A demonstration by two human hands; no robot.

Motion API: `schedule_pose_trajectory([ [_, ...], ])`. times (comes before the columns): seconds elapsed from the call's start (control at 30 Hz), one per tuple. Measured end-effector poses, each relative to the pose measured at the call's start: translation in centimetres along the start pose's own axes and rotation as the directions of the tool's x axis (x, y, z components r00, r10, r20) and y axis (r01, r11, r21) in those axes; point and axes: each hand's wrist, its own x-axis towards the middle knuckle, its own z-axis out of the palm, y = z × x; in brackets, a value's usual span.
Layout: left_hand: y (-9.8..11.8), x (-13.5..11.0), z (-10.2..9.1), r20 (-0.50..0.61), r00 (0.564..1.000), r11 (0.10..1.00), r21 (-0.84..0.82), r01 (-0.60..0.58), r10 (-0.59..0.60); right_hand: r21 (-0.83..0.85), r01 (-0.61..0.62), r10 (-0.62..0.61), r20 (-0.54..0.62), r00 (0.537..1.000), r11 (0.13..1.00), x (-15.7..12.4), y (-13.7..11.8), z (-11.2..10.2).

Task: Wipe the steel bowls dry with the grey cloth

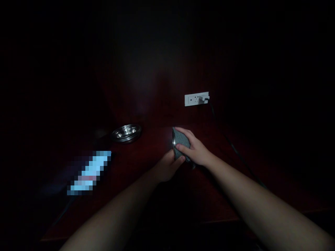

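In the middle of the head view, a shiny metal dish [173, 140] is tipped up on its side, with only its thin rim showing. A grey-green cloth [182, 139] covers its right side. My right hand [195, 148] presses the cloth against the dish, thumb and fingers closed round it. From below, my left hand [169, 167] grips the lower part of the dish, its thumb near the cloth's bottom edge. Most of the dish is hidden by the cloth and my hands.
Stacked metal dishes [127, 133] sit at the left on the dark red table [146, 153]. Nearer lies a lit, pixelated screen [91, 172]. A white wall socket [192, 99] holds a plug [204, 98], and its dark cable [232, 146] runs down to the right. The surroundings are very dark.
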Motion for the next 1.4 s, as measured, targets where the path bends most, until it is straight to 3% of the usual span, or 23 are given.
schedule_pose_trajectory([
  [0.13,-0.2,0.0,0.4,0.026,0.999,0.939,-0.341,0.033,-0.026,-0.024,0.053,-0.052,0.024,0.998,0.998,0.0,-0.1,-0.1],
  [0.23,-0.2,0.4,0.6,-0.028,0.997,0.786,-0.617,0.035,-0.067,-0.049,0.089,-0.087,0.04,0.995,0.995,0.0,-0.2,-0.2],
  [0.33,0.2,0.8,0.7,-0.103,0.982,0.664,-0.747,0.028,-0.157,-0.066,0.121,-0.117,0.052,0.992,0.99,-0.1,-0.4,-0.1],
  [0.5,0.7,1.0,1.1,-0.179,0.946,0.643,-0.765,0.039,-0.27,-0.037,0.143,-0.141,0.049,0.989,0.989,-0.2,-0.5,0.2],
  [0.67,0.6,0.9,1.4,-0.201,0.96,0.699,-0.715,-0.008,-0.195,-0.008,0.133,-0.133,0.033,0.991,0.991,-0.2,-0.2,0.5],
  [0.97,0.8,0.3,0.6,-0.151,0.979,0.801,-0.598,0.02,-0.137,-0.011,0.117,-0.118,-0.05,0.992,0.993,-0.2,-0.6,0.6],
  [1.2,0.8,0.4,0.6,-0.215,0.96,0.72,-0.694,-0.02,-0.181,-0.053,0.107,-0.109,-0.054,0.993,0.993,-0.3,-0.8,1.0],
  [1.4,1.5,0.4,0.2,-0.102,0.96,0.6,-0.796,0.079,-0.261,-0.172,0.121,-0.124,-0.003,0.992,0.978,-0.2,-0.7,0.5],
])
